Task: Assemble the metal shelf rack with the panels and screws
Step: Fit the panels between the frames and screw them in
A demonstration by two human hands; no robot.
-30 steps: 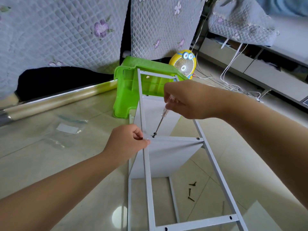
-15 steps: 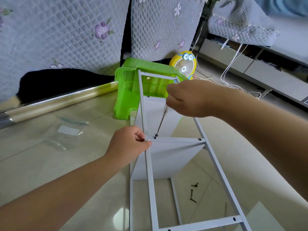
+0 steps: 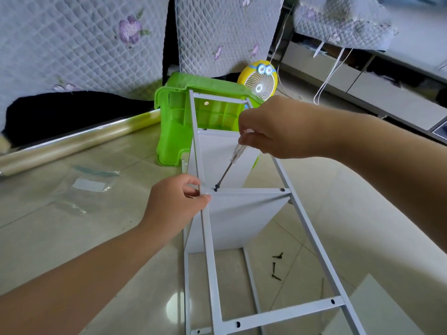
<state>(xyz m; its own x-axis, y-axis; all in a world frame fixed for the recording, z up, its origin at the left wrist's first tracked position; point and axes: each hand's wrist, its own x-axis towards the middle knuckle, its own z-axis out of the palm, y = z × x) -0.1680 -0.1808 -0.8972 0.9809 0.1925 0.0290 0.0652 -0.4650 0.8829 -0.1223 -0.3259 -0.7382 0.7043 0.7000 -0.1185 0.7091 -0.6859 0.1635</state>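
Over on the left a clear plastic bag (image 3: 89,187) lies flat on the floor (image 3: 72,238), probably what the screws came in. The left hand (image 3: 176,201) grips the near rail of the white rack (image 3: 211,267) right at the corner where a panel (image 3: 242,218) meets it, thumb and fingers clamped round the metal. To my eye that holds the hole and the panel edge in line while the screw goes in.

The rack lies on its side on the floor. Its far end is up against a green stool (image 3: 174,131), which I'd guess stops it sliding under the push. Just beside the left fingertips a dark screw (image 3: 215,189) sits in the crossbar. The screwdriver (image 3: 231,164) has its tip on the screw head and its shaft leans up to the right.

The right hand (image 3: 275,131) is curled round the clear handle from above, a grip suited to pressing and twisting. Further right, three spare screws (image 3: 275,267) lie on the tiles between the rails, handy for the next holes.
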